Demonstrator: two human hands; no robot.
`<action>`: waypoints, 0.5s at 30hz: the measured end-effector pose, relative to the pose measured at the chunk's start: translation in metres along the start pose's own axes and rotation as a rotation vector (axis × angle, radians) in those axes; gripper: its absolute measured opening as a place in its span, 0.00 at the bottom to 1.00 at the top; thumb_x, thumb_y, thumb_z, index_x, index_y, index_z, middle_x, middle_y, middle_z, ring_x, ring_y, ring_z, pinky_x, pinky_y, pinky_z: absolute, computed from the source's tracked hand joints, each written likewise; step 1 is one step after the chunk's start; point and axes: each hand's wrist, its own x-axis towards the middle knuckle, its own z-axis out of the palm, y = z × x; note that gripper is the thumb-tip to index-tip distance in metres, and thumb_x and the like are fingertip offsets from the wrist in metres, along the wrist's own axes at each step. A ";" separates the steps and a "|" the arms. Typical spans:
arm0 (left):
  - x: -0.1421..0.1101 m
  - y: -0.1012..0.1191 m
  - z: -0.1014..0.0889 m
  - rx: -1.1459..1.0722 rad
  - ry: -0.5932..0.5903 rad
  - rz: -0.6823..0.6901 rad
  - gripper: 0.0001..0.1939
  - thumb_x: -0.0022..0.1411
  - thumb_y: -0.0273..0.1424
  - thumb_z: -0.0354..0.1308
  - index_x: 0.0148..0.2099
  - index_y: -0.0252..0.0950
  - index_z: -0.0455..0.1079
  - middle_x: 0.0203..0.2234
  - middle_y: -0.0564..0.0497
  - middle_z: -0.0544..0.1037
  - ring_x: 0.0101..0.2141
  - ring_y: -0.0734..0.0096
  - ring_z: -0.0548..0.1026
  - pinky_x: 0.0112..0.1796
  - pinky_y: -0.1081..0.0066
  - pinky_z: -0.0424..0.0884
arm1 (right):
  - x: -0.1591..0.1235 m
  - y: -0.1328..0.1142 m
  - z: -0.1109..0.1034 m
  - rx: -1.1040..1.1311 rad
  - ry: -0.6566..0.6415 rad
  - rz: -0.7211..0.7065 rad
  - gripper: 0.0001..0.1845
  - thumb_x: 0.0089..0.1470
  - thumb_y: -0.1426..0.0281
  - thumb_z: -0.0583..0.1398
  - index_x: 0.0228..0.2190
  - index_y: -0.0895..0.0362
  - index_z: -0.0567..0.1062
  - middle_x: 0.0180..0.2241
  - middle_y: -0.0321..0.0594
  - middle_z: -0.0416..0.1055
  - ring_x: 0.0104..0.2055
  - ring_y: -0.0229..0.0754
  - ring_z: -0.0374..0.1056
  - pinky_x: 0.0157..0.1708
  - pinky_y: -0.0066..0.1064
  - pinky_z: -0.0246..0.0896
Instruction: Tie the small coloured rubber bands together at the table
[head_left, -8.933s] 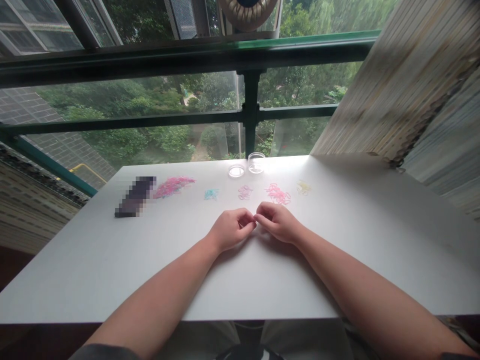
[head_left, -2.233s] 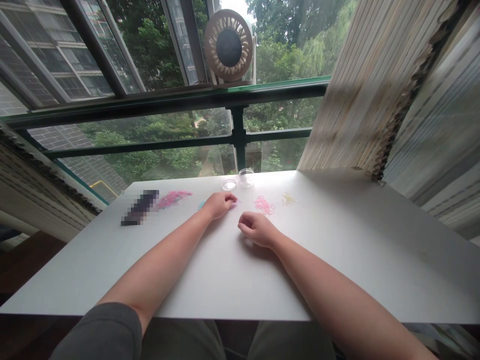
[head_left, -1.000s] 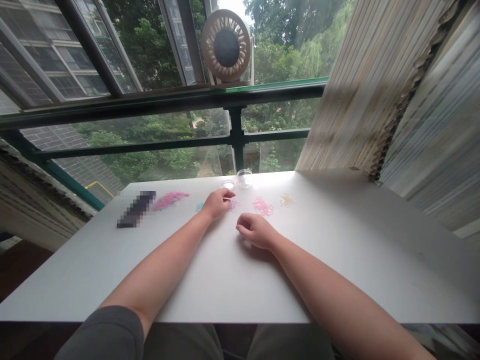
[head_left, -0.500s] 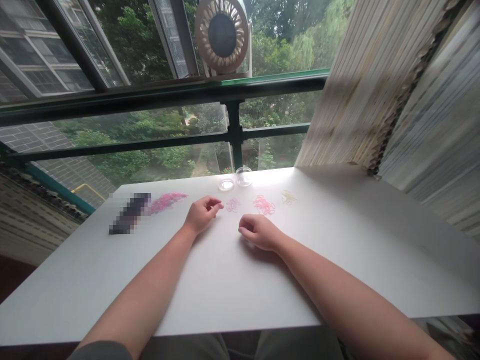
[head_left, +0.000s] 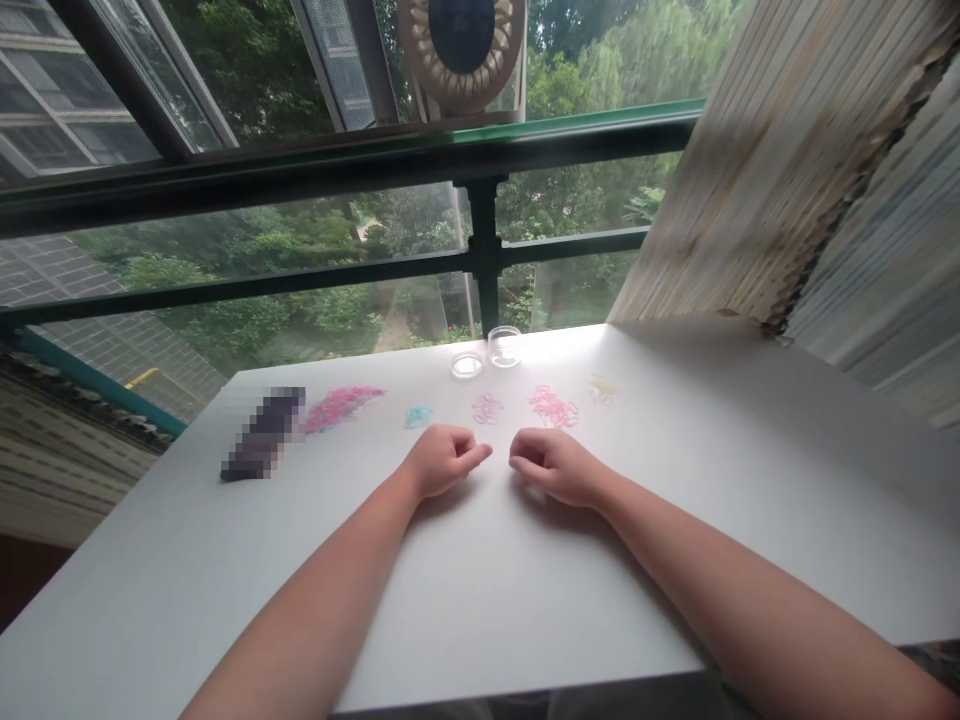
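Note:
My left hand [head_left: 450,462] rests on the white table [head_left: 465,600], fingers curled into a loose fist and thumb sticking out to the right. Facing it, just to the right, my right hand [head_left: 553,467] is curled closed too; a small gap parts the two. Nothing shows in either hand. Beyond my left hand lies a small blue pile [head_left: 418,416] of thin loops, like rubber bands. Behind the gap is a pale purple pile [head_left: 487,408]. A pink pile [head_left: 553,405] sits right behind my right hand, with a yellowish pile [head_left: 601,388] farther right.
Two clear round pieces, a shallow one [head_left: 467,366] and a taller dish [head_left: 505,347], stand at the table's back edge. A longer pink heap [head_left: 343,407] lies left, beside a blurred-out dark object [head_left: 264,435]. Behind are a green railing [head_left: 484,250], a fan [head_left: 461,55] and a curtain [head_left: 720,200].
My left hand has drawn back and to the right, closing its fingers and uncovering the blue pile. The right hand stays curled, about in place. The view has shifted slightly.

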 end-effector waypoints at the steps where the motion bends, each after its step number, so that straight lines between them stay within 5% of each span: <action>1: 0.000 0.000 0.001 0.005 -0.015 -0.001 0.20 0.56 0.43 0.52 0.20 0.34 0.63 0.13 0.57 0.66 0.18 0.79 0.60 0.22 0.77 0.57 | 0.000 0.000 0.000 0.000 0.001 0.001 0.05 0.50 0.70 0.54 0.26 0.57 0.68 0.20 0.32 0.64 0.22 0.32 0.57 0.24 0.25 0.52; 15: -0.004 0.006 0.000 0.044 -0.023 0.000 0.12 0.54 0.37 0.52 0.27 0.36 0.70 0.19 0.54 0.72 0.22 0.75 0.66 0.24 0.75 0.60 | -0.001 0.004 -0.001 -0.004 0.003 0.012 0.05 0.50 0.71 0.53 0.27 0.57 0.68 0.22 0.33 0.65 0.24 0.34 0.57 0.25 0.27 0.54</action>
